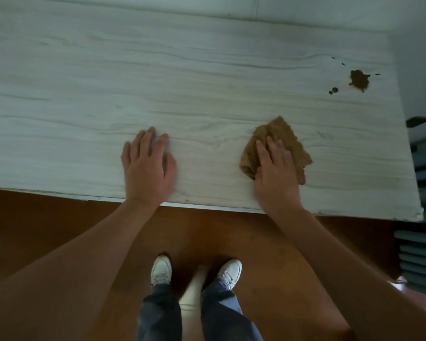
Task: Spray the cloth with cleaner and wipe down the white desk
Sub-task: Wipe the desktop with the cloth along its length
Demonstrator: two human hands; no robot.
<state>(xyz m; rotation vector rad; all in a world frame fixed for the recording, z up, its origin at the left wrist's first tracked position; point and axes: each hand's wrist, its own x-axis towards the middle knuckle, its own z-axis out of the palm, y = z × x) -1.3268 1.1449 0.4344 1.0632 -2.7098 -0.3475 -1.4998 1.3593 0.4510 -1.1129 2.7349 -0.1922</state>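
1. Cloth (288,141), brown and crumpled, is lying on the white desk (133,82), near the front edge and toward the right end.
2. The right hand (277,173) is pressing down flat on the near part of the cloth. Its fingers are lying straight and close together, not curling round the fabric. The cloth's far corner and right edge are sticking out beyond the fingers.
3. The left hand (148,166) is resting palm-down on the bare desk, well apart from the cloth. Its fingers are lying straight and slightly spread, and it is holding nothing.
4. A brown stain (359,80) is sitting near the desk's far right corner, well apart from the cloth. Two small drops (333,90) are lying just beside it, and thin dark specks are trailing off behind it.
5. The person is standing at the desk's front edge on a brown floor (59,217), wearing white shoes (160,269) and blue jeans (160,313).
6. A pale, blurred object (194,286) is showing between the feet; what it is cannot be told.
7. A grey ribbed fixture (423,254) is showing past the desk's right end.
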